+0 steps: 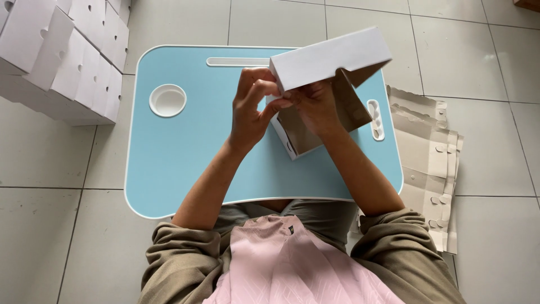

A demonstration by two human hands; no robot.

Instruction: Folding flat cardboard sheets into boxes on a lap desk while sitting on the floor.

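Observation:
A white cardboard box (332, 56), partly folded with its brown inside showing, is held above the light blue lap table (180, 157). My left hand (250, 107) grips the box's near left corner with fingers curled over the edge. My right hand (318, 107) holds the box from underneath, at the brown inner flap. Both forearms reach up from the bottom of the view over the table's front edge.
A stack of folded white boxes (67, 62) stands on the tiled floor at the top left. Flat unfolded cardboard blanks (427, 163) lie on the floor to the table's right. The table has a round white cup recess (167, 100) and a slot (236, 61) along its far edge.

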